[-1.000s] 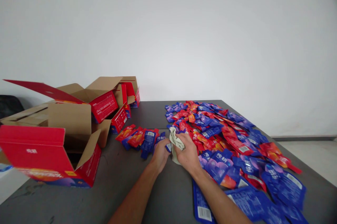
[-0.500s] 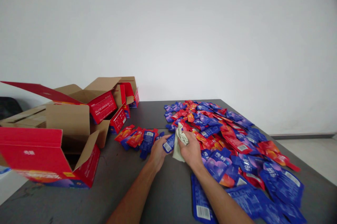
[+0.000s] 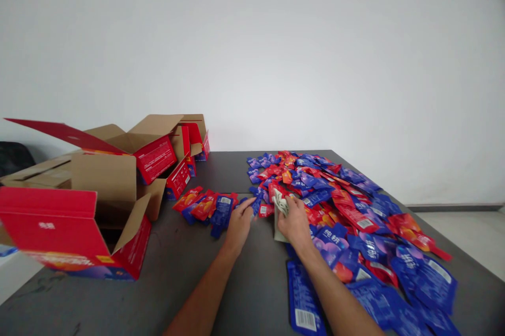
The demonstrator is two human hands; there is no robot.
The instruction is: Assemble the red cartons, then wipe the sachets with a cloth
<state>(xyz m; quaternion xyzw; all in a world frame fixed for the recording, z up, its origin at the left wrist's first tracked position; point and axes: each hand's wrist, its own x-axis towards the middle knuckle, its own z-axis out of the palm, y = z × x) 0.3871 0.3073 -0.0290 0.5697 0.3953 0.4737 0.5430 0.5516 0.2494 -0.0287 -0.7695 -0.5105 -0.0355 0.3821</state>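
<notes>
My left hand (image 3: 239,226) is open, index finger stretched toward a blue pouch (image 3: 257,200) at the near left edge of the large pile. Whether the fingertip touches that pouch I cannot tell. My right hand (image 3: 294,223) is closed on a crumpled pale cloth (image 3: 280,203), which hangs down below the fingers. A small red pouch (image 3: 265,211) with a white label lies between the two hands. Just left of my left hand is a row of overlapping red and blue pouches (image 3: 203,207), partly hidden behind the hand.
A large heap of red and blue pouches (image 3: 347,210) covers the right side of the dark table (image 3: 252,294). A single blue pouch (image 3: 305,299) lies near my right forearm. Open red cartons (image 3: 51,225) stand along the left, their flaps spread, with a pale wall (image 3: 252,62) behind.
The blue pouch that my left hand held is no longer seen in it; where it went I cannot tell. My right hand has moved slightly right with the cloth.
</notes>
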